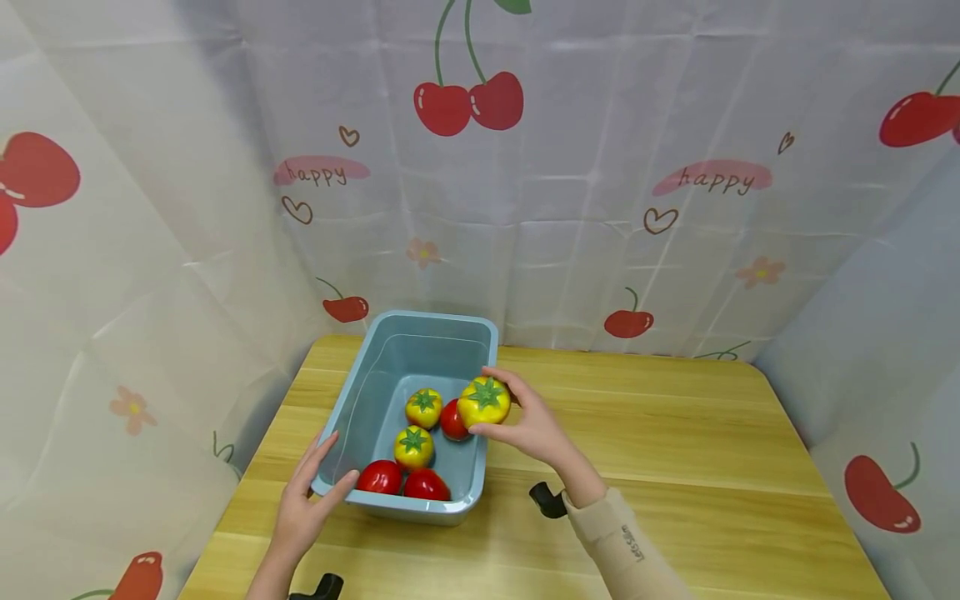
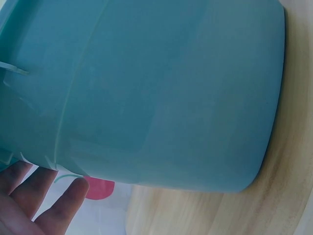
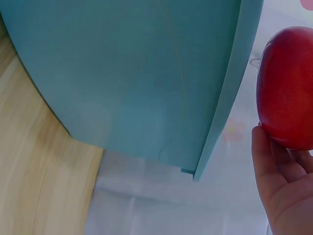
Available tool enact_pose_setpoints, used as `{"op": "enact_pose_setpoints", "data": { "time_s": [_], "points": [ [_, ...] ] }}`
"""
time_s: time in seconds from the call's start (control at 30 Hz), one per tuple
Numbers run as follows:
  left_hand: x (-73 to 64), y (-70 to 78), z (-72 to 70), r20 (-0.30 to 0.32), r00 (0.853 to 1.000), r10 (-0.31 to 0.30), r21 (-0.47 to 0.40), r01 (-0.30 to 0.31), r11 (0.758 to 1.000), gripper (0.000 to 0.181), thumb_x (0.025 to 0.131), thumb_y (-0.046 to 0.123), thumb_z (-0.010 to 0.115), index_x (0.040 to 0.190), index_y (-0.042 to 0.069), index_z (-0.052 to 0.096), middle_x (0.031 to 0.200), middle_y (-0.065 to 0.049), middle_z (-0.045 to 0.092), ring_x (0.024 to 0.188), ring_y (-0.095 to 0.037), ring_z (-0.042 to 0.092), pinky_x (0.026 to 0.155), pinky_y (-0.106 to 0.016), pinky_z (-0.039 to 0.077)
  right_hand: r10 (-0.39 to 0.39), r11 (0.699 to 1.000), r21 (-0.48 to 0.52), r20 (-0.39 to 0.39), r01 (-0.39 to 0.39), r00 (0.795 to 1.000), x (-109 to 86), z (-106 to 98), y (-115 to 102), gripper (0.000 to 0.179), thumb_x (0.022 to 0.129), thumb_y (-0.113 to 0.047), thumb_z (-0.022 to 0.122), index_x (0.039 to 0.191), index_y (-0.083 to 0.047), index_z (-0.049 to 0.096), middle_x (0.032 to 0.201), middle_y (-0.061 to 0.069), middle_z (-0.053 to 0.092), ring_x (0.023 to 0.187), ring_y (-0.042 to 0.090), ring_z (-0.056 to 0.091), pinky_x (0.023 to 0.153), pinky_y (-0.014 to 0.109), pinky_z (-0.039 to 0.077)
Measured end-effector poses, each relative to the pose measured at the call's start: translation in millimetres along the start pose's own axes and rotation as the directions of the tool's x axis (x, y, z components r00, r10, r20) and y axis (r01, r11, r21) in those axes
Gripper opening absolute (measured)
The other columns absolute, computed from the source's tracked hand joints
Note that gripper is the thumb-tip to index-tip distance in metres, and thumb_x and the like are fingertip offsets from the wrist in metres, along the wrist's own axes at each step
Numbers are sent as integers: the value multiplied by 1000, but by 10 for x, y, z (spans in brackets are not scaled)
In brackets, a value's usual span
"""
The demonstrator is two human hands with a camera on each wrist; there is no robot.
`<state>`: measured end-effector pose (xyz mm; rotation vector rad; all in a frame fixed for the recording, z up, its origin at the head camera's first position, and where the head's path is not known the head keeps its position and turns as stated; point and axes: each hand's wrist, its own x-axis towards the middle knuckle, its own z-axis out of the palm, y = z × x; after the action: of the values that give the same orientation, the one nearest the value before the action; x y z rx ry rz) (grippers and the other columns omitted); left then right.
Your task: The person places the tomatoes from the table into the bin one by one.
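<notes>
A blue plastic bin [image 1: 369,400] stands on the table, with two yellow toy tomatoes with green leafy tops and several red ones in it. My left hand [image 1: 298,508] holds the bin's near left corner, fingers at the left rim and thumb over the near rim. In the left wrist view its fingers [image 2: 66,208] reach the rim from outside. Above the bin's right rim, my right hand [image 1: 536,423] grips a toy tomato [image 1: 484,401], yellow around its green top. The right wrist view shows this tomato's red underside [image 3: 289,88], outside the bin wall [image 3: 122,73].
The wooden table [image 1: 675,450] extends to the right of the bin. A white curtain [image 1: 570,275] printed with cherries surrounds the back and sides. Black fittings [image 1: 549,500] show near both wrists.
</notes>
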<state>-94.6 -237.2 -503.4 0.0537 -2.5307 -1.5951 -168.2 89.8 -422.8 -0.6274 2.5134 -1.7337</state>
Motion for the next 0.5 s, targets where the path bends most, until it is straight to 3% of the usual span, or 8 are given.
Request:
{"op": "enact_pose_setpoints", "data": {
  "time_s": [0.1, 0.2, 0.5],
  "points": [
    [-1, 1, 0, 3, 1000, -2, 2, 2, 1000, 62, 87, 26, 69, 142, 21, 43, 153, -10, 22, 136, -37, 24, 92, -66, 32, 14, 1000, 13, 13, -14, 1000, 23, 50, 31, 75, 74, -14, 81, 139, -14, 44, 134, 8, 49, 114, 25, 49, 97, 43, 39],
    [2, -2, 0, 2, 1000, 0, 5, 0, 1000, 62, 86, 26, 69, 142, 20, 43, 153, -10, 22, 135, -37, 24, 92, -66, 33, 20, 999, 35, 24, -20, 1000, 64, 106, 164, 76, 73, -19, 83, 138, -21, 44, 133, 4, 49, 113, 23, 50, 97, 41, 40],
    [1, -22, 0, 1, 1000, 11, 5, -11, 1000, 61, 86, 26, 69, 142, 20, 43, 153, -9, 22, 135, -37, 24, 92, -65, 34, -13, 1000, 0, 45, 13, 999, 93, 206, 184, 76, 72, -34, 82, 138, -27, 44, 132, -2, 49, 112, 18, 50, 97, 40, 41]
  ]
}}
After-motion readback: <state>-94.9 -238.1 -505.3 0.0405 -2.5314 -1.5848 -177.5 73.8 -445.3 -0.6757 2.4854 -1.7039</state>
